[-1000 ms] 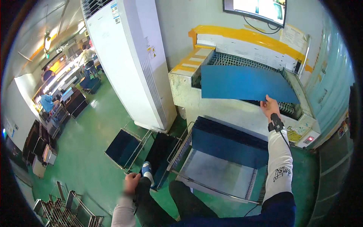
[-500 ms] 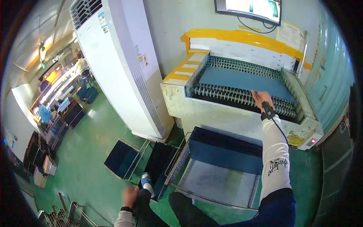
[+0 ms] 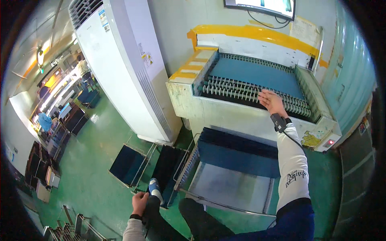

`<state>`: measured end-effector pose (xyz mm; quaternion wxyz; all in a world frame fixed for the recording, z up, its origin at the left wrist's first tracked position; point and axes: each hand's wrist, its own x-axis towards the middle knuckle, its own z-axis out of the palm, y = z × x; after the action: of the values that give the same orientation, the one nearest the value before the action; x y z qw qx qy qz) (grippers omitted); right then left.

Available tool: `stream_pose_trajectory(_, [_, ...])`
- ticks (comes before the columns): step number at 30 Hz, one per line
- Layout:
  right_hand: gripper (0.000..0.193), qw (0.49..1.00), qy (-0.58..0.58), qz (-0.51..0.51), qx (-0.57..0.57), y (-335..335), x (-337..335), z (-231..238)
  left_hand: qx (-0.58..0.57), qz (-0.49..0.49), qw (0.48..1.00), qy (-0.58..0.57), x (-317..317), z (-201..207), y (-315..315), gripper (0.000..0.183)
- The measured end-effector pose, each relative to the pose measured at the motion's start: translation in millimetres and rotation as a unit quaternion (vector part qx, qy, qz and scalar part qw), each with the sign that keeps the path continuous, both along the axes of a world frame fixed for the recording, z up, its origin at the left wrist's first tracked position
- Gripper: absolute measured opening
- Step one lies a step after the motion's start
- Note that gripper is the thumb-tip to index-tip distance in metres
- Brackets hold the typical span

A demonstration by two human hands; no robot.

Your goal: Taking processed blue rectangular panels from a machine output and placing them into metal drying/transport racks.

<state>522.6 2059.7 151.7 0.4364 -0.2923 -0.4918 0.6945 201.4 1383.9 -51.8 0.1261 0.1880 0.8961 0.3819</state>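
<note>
My right hand [image 3: 272, 101] is over the near rows of ridged rollers [image 3: 237, 89] of a conveyor machine [image 3: 225, 114], fingers stretched out and holding nothing. Beyond its fingertips a flat blue panel [image 3: 257, 74] lies on the rollers, apart from the hand. My left hand [image 3: 139, 203] is low beside my knee with its fingers curled; what they hold, if anything, is hidden. Below the machine stands a slotted rack [image 3: 187, 172] with dark blue panels [image 3: 237, 156] packed upright toward its far side.
Two smaller racks of dark panels, one farther left [image 3: 128, 164] and one by my foot [image 3: 169, 162], stand on the green floor. A tall white air conditioner [image 3: 120, 72] rises left of the machine. A screen [image 3: 261, 9] hangs above. Another person [image 3: 83, 68] works far left.
The blue panel has moved farther away along the rollers, baring more roller rows in front. My right hand has drawn back slightly from it, fingers now spread. The view has shifted a little.
</note>
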Motion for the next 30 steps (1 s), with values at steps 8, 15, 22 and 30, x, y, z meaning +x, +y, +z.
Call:
stream_pose_trajectory(8, [0.022, 0.987, -0.129, 0.075, 0.062, -96, 21, -55, 0.046, -0.003, 0.998, -0.047, -1, -14, 3, 0.025])
stream_pose_trajectory(15, [0.015, 0.936, -0.263, -0.006, 0.233, -123, 23, -76, 0.024, -0.022, 0.999, -0.018, -20, -38, -11, 0.024])
stream_pose_trajectory(22, [0.029, 0.737, -0.385, -0.178, 0.526, -29, -5, 15, 0.009, -0.016, 0.999, -0.029, -15, -25, -12, 0.026])
stream_pose_trajectory(30, [0.069, 0.681, -0.625, -0.063, 0.377, 52, -47, 30, 0.014, 0.026, 0.999, -0.042, -1, -5, -7, 0.028])
